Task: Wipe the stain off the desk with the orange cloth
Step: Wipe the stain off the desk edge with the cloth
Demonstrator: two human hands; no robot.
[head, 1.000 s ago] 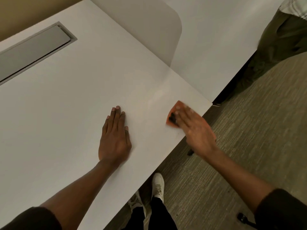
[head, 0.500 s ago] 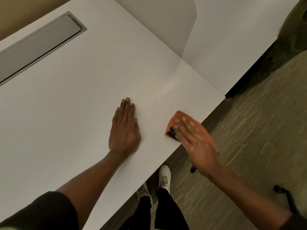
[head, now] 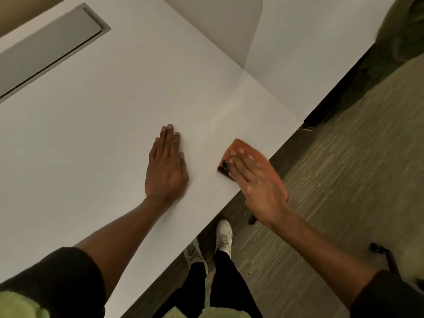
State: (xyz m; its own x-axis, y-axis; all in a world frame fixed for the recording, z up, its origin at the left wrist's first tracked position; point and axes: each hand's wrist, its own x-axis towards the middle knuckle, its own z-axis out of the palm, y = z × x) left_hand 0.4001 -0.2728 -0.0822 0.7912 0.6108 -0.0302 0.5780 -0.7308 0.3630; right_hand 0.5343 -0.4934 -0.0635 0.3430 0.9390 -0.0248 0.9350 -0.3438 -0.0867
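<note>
My right hand [head: 258,180] presses flat on the orange cloth [head: 237,146] near the front right edge of the white desk [head: 103,111]. Most of the cloth is hidden under my fingers, and the hand is blurred. A dark smear [head: 226,171] shows at the cloth's left edge beside my thumb. My left hand [head: 166,167] lies flat on the desk, palm down, fingers together, a short way left of the cloth. A faint streak [head: 226,113] shines on the desk beyond the cloth.
A grey cable flap [head: 46,47] is set into the desk at the back left. A low divider panel [head: 220,26] stands at the back, with a second desk [head: 309,53] to its right. Carpet floor [head: 344,168], my shoes [head: 223,235] and a chair base [head: 380,251] lie below.
My right hand and the orange cloth have slid back towards the desk's front edge and a little left. My left hand stays flat in place. The camera view has shifted.
</note>
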